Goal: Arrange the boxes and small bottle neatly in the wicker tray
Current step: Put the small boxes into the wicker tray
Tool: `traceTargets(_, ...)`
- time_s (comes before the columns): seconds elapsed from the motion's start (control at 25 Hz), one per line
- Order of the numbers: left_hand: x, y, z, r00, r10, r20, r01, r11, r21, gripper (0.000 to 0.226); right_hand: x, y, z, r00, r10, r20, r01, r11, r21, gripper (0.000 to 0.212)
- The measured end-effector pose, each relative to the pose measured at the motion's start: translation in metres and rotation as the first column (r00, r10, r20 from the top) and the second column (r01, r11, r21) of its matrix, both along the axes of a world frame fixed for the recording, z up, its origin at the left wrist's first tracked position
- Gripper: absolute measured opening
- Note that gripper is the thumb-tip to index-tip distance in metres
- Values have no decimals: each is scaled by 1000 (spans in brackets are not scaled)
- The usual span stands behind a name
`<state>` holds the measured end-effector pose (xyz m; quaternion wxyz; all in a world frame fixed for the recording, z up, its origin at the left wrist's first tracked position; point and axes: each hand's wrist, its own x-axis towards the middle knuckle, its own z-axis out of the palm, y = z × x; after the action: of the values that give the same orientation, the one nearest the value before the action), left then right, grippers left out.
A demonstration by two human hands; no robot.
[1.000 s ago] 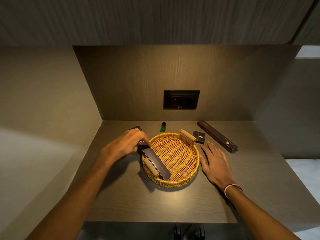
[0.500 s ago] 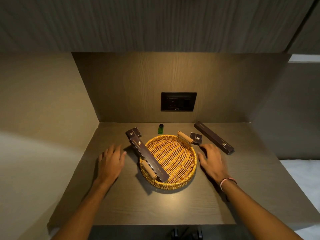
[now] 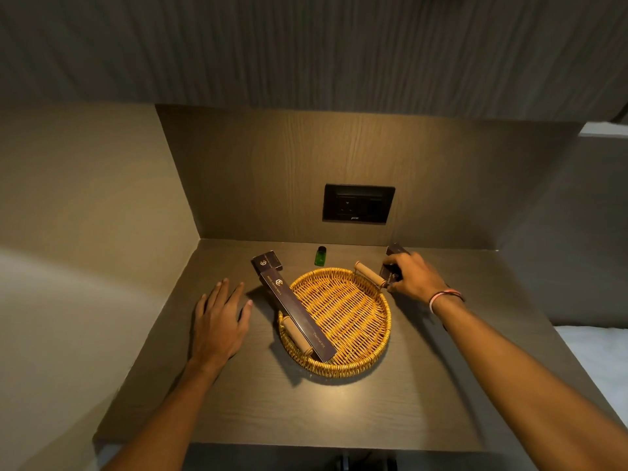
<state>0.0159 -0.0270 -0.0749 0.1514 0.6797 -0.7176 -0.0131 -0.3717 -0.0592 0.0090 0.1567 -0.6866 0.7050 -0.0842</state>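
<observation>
A round wicker tray [image 3: 339,371] with two wooden handles sits mid-table. A long dark box [image 3: 295,309] marked "Dental Kit" lies tilted over its left rim, one end inside. Behind that box's far end rests a small dark box [image 3: 267,261]. A small green bottle [image 3: 320,255] stands upright behind the tray. My right hand [image 3: 413,275] curls around a second small dark box [image 3: 390,272] beside the tray's back handle. Only the far end of another long dark box [image 3: 396,249] shows behind that hand. My left hand [image 3: 221,317] lies flat on the table left of the tray, fingers spread.
A black socket panel [image 3: 358,203] is set in the back wall. Walls close the table on the left and back, and a cabinet hangs overhead. A white bed surface [image 3: 594,351] lies past the table's right edge.
My left hand let go of the long box on the tray rim and settled flat on the table. My right hand moved back from beside the tray and closed on the small box.
</observation>
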Motion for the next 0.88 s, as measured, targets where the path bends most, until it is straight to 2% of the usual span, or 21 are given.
traceTargets(0.16, -2, 1, 2, 1000, -1, -10, 1, 1000, 0, 54, 6, 13, 42, 999, -49, -17, 44, 974, -224, 65)
traceTargets(0.24, -2, 2, 2, 999, 8, -31, -8, 1000, 3, 55, 24, 25, 60, 991, 135, -21, -136, 954, -267, 69)
traceTargets(0.32, -2, 3, 1, 999, 8, -42, -8, 1000, -5, 54, 52, 40, 65, 915, 392, -94, -402, 904, -146, 63)
traceTargets(0.4, -1, 3, 0, 999, 1, -42, -1, 1000, -13, 53, 78, 51, 56, 816, 549, -179, -549, 834, 56, 56)
traceTargets(0.52, -1, 4, -1, 999, 1, -40, -2, 1000, -18, 55, 94, 60, 39, 751, 612, -249, -542, 786, 297, 53)
traceTargets(0.72, -2, 3, -2, 999, -2, -37, 1, 999, -38, 56, 95, 52, 41, 751, 633, -189, -499, 730, 466, 48)
traceTargets(0.8, -1, 2, -3, 999, -2, -35, 1, 999, -42, 56, 97, 34, 51, 802, 578, -149, -483, 776, 406, 43)
traceTargets(0.88, 0, 2, -3, 999, -3, -35, 2, 999, -43, 57, 102, 8, 56, 883, 453, -122, -419, 878, 234, 38)
